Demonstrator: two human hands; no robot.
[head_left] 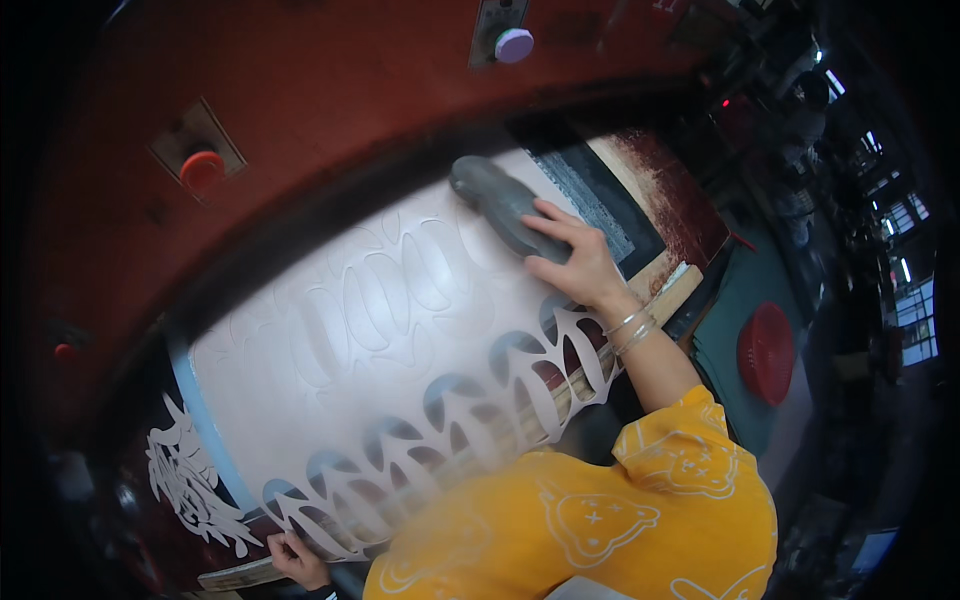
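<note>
Overhead view of handwork on a pale, thin sheet [290,410] beneath a red press frame [330,85]. Upper right of the sheet: a dark grey, sole-shaped die [500,208], lying aslant on its surface. On its lower end, the right hand [578,255], narrowed in a grasp, with fingers over the top and thumb at the near edge; silvery bangles [633,330] around the wrist. At the sheet's lower left corner, the left hand [292,558], with fingers curled; impossible to tell any pinch on the sheet. Across the sheet's middle, faint curved outlines; along its lower edge, a row of open cut-outs. Left of the sheet, a tangled heap of pale offcuts [185,485]. On the frame, an orange-red button [202,170] and a lilac knob [514,45]. Far right, a red plastic basket [767,355]. Lower centre, a yellow printed shirt [590,520].
</note>
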